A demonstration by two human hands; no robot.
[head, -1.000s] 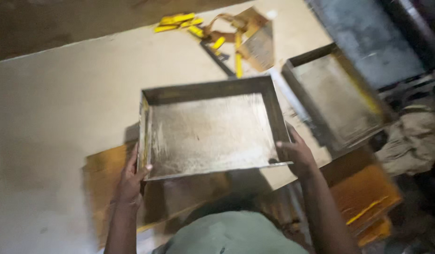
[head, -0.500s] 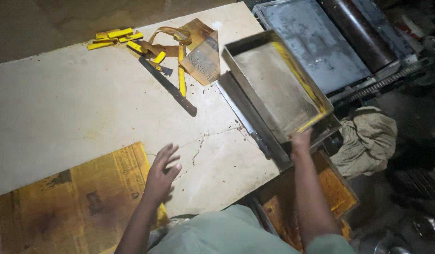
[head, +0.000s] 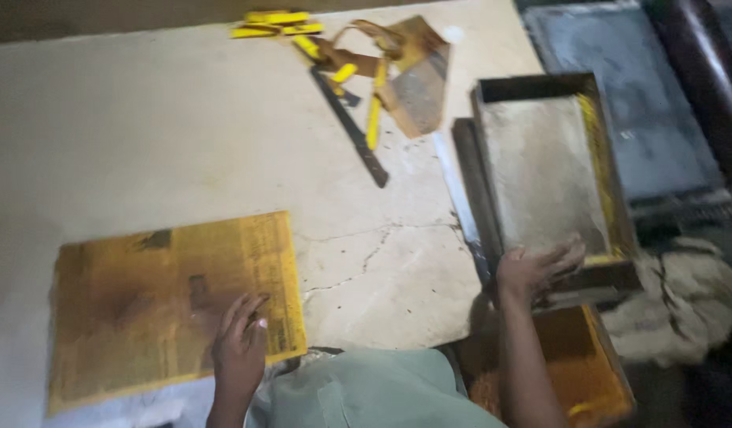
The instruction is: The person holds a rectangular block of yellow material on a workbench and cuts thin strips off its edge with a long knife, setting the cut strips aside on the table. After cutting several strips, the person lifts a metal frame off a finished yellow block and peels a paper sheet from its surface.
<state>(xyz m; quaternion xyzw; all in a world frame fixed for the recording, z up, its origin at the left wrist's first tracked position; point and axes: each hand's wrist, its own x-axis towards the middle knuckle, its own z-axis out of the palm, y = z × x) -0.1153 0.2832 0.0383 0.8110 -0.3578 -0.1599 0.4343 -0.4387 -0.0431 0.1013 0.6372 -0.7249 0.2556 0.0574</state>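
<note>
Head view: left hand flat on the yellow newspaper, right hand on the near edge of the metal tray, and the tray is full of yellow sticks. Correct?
Not quite. In the head view the metal tray holds no sticks; its floor is bare and dusty. The yellow sticks lie on the table at the far edge. The rest stands: left hand flat on the yellow newspaper, right hand on the tray's near edge.

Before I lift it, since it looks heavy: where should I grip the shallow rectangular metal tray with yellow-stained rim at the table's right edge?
Probably by the two long rims of the shallow rectangular metal tray, one hand per side, from its near short end. The right hand already rests there, flat; the raised walls give fingers an edge.
</note>
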